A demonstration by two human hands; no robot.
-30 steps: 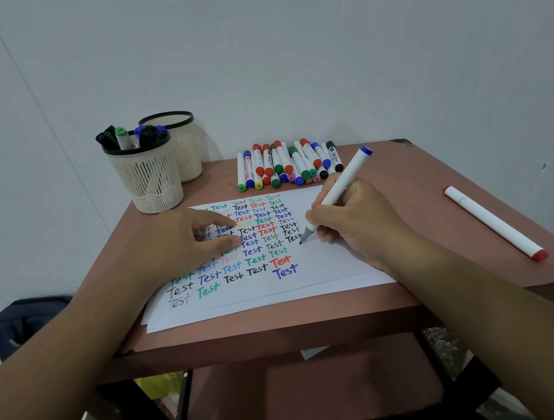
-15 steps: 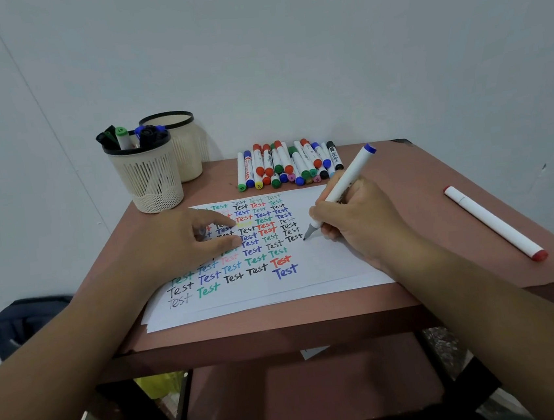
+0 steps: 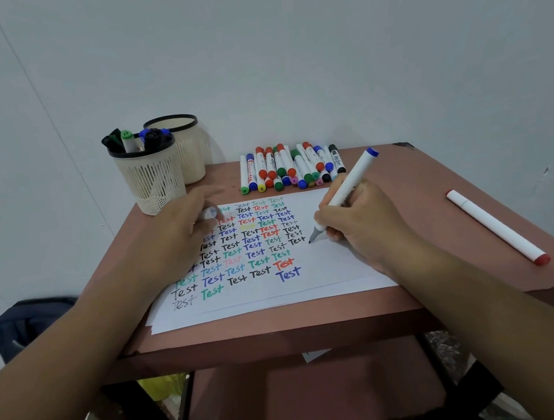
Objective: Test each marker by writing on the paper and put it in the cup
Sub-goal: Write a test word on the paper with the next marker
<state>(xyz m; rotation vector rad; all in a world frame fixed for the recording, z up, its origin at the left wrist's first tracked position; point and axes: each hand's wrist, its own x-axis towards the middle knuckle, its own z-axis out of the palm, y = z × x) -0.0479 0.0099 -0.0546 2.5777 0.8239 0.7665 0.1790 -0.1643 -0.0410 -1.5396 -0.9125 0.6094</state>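
A white paper covered with rows of coloured "Test" words lies on the brown table. My right hand grips a white marker with a blue end. Its uncapped tip is at the paper, just right of the written columns. My left hand hovers blurred over the paper's left part and pinches a small white and blue cap. A cream mesh cup at the back left holds several markers. Several capped markers lie in a pile at the back.
A second cream cup stands behind the first against the wall. A long white marker with a red end lies on the table's right side. A lower shelf sits under the table, and a dark bag is at the left.
My left hand has lifted off the paper and shifted toward the cup, showing the cap. My right hand moved the marker slightly right and up, its tip still near the last column.
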